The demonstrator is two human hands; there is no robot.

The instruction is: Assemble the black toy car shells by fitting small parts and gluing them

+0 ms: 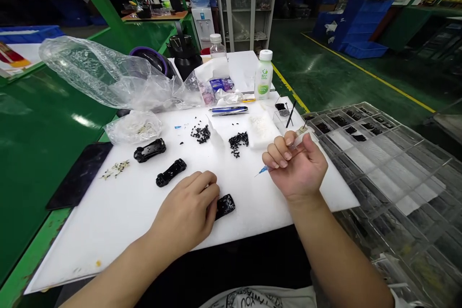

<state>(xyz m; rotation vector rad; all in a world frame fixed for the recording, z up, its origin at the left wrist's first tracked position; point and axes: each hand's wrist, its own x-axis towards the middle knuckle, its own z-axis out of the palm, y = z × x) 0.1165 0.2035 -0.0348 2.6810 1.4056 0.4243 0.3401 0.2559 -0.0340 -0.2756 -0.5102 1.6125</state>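
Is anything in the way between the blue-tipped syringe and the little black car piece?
No, only white board lies between the syringe in the right hand and the black car piece. The left hand touches that piece's other side.

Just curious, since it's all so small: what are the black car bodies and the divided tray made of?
The black car bodies look glossy, painted or moulded; metal or plastic, hard to tell. The divided tray looks like clear acrylic: see-through walls with bright edges.
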